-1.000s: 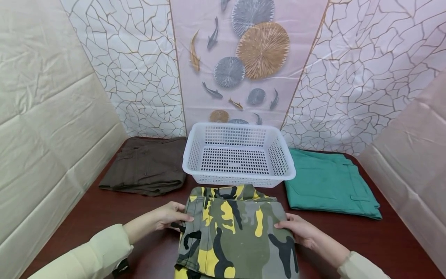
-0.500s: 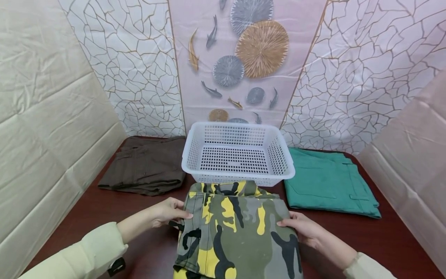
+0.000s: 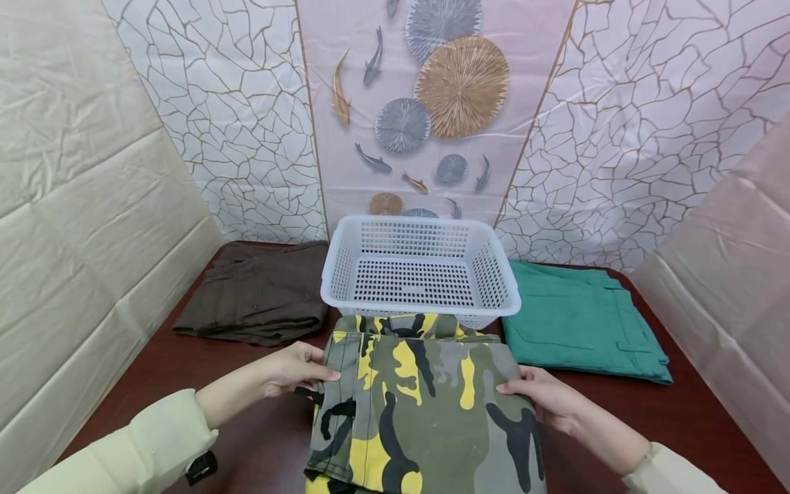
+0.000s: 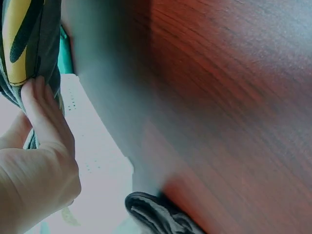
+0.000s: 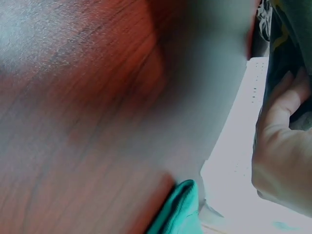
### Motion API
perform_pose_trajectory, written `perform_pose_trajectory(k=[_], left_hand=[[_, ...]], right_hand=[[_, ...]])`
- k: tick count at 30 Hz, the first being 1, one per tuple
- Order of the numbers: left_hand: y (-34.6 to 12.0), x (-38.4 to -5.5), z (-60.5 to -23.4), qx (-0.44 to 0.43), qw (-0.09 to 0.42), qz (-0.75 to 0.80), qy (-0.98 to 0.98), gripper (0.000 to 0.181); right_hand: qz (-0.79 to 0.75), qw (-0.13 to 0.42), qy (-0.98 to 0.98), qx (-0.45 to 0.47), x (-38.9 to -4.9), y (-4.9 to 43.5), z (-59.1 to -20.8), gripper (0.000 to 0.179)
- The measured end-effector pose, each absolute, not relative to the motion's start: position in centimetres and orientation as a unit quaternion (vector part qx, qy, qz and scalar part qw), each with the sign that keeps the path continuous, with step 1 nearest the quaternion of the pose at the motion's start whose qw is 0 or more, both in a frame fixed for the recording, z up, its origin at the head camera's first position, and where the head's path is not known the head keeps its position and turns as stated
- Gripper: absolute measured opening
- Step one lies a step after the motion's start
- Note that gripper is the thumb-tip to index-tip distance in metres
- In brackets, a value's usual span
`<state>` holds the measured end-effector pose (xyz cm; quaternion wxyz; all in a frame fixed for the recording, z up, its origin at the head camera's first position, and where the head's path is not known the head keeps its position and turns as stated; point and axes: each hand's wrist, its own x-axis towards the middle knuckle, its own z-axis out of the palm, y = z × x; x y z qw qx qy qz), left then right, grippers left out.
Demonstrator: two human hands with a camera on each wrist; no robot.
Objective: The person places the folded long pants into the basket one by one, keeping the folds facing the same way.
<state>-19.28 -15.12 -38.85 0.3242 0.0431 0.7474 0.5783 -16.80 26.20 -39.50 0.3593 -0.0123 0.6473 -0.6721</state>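
Folded camouflage trousers (image 3: 444, 418) in yellow, olive, grey and black stretch between both hands at the front middle of the head view. My left hand (image 3: 296, 370) pinches their left edge, thumb on top and fingers underneath. On the opposite edge, my right hand (image 3: 552, 401) holds the cloth the same way. Both wrist views show fingers curled under the fabric, with a gap between the trousers and the table. Their far edge overlaps the front of a white plastic basket (image 3: 345, 267) in the head view. Nothing lies inside the basket. The trousers' near end is cut off by the frame.
Folded dark brown trousers (image 3: 259, 291) lie left of the basket. To its right is a folded green garment (image 3: 580, 322). All stand on a dark red wooden table (image 3: 259, 446). Fabric-covered walls (image 3: 247, 116) enclose the back and sides.
The camouflage trousers have moved slightly forward to the basket, and their far edge now covers part of its front. My hands have spread a little apart, still gripping both edges.
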Motion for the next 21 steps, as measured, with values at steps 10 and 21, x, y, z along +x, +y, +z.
perform_pose_trajectory(k=[10,21], left_hand=[[-15.0,-18.7,-36.7,0.048,0.309,0.566,0.763,0.019],[-15.1,-19.2,-33.8,0.077,0.295,0.556,0.774,0.004]], right_hand=[[-0.672,0.36,0.647,-0.033,-16.4,26.5,-37.4,0.014],[-0.666,0.338,0.663,-0.045,-16.5,26.8,-34.6,0.013]])
